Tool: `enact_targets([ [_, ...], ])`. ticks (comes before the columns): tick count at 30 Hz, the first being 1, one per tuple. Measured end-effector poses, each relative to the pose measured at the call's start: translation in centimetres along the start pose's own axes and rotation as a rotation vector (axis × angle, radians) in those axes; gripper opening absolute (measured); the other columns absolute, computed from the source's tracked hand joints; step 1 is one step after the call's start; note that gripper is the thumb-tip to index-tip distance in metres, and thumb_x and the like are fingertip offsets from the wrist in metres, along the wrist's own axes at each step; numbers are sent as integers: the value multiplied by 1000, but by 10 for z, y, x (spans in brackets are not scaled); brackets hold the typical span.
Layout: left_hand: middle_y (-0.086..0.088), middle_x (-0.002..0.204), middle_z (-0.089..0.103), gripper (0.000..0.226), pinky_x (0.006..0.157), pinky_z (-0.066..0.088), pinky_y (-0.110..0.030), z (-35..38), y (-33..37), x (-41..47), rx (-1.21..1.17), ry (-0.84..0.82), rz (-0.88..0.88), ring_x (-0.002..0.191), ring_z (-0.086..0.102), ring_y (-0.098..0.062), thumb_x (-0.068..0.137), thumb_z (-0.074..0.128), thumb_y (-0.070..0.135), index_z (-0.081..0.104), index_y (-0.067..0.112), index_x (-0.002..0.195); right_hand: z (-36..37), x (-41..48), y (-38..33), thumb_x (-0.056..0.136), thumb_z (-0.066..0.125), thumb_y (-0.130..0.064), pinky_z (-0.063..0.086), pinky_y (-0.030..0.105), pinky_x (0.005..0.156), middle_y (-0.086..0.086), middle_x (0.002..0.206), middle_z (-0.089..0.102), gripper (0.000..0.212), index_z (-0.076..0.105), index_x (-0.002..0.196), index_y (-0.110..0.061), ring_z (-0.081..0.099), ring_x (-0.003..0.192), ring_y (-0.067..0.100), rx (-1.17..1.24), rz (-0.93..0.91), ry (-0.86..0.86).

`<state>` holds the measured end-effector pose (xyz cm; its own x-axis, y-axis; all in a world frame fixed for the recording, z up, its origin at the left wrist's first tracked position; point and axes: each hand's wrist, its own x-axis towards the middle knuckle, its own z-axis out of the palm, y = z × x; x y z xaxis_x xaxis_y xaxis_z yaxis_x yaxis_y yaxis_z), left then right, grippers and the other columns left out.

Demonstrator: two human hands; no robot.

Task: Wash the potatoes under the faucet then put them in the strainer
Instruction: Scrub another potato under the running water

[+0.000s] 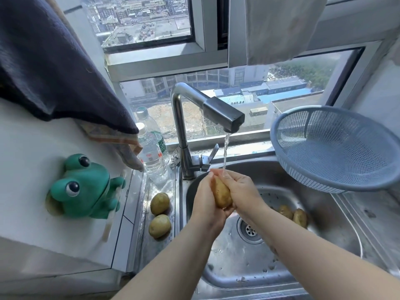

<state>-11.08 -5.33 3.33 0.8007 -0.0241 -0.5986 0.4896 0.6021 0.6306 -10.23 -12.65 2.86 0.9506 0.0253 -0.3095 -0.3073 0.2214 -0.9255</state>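
A blue-grey plastic strainer (pixel 303 131) sits tilted at the right of the steel sink (pixel 320 204), its lower rim over the basin's edge and its opening turned toward you. Its whole mesh floor is in plain view.

In the sink, two potatoes (pixel 300 217) lie touching each other just right of the drain (pixel 251 229), partly hidden behind your right forearm. Small dark specks dot the wet basin floor. Two more potatoes (pixel 160 203) lie one behind the other on the steel ledge (pixel 147 245) just left of the basin, close together.

The faucet (pixel 207 109) rises at the back left of the sink and its spout reaches out over the basin. A thin stream of water (pixel 225 152) falls from it onto your hands.

You hold one potato (pixel 220 194) upright between both hands, above the basin and directly under the stream. Your left hand (pixel 205 202) cups its left side with the fingers curled round it from below. Your right hand (pixel 242 189) wraps its right side, fingers curled over the top, where the water lands. Both hands grip it, and only a strip of its skin shows between them.

Left of the faucet stand two clear plastic bottles (pixel 151 156). Further left, a green frog toy (pixel 84 187) sits on the white counter, beneath a hanging dark cloth (pixel 54 72). Behind the sink, a window (pixel 281 89) looks out on rooftops far below.
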Motion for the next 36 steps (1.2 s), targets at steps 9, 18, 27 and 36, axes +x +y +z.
enact_targets([
  [9, -7, 73, 58, 40, 41, 40, -20, -7, 5, 6, 256, 0, 164, 59, 54, -17, 101, 31, 48, 57, 19, 93, -24, 5, -15, 94, 48, -2, 50, 24, 88, 9, 113, 64, 35, 53, 128, -6, 62, 98, 13, 35, 98, -405],
  [18, -10, 72, 63, 50, 42, 35, -21, -7, -2, 16, 496, -1, 128, 56, 56, -21, 99, 27, 57, 61, 20, 100, -8, 11, -11, 98, 46, -30, 55, 29, 73, 8, 91, 72, 32, 71, 95, -11, 67, 86, 21, -218, 34, -123],
  [27, -11, 69, 63, 73, 36, 31, -12, -11, 24, 13, 217, -129, -322, 52, 59, -21, 77, 37, 83, 57, 15, 96, -18, 11, -17, 97, 37, -41, 38, 10, 37, 1, 76, 69, 41, 61, 104, -8, 58, 43, 4, 52, 216, -377],
  [36, -13, 63, 62, 86, 39, 35, -11, -13, 28, 14, 151, -138, -430, 44, 62, -22, 76, 32, 85, 56, 4, 92, -20, 15, -16, 88, 53, -42, 46, 41, 77, 15, 94, 65, 33, 68, 92, -13, 61, 85, 27, -143, -15, -347],
])
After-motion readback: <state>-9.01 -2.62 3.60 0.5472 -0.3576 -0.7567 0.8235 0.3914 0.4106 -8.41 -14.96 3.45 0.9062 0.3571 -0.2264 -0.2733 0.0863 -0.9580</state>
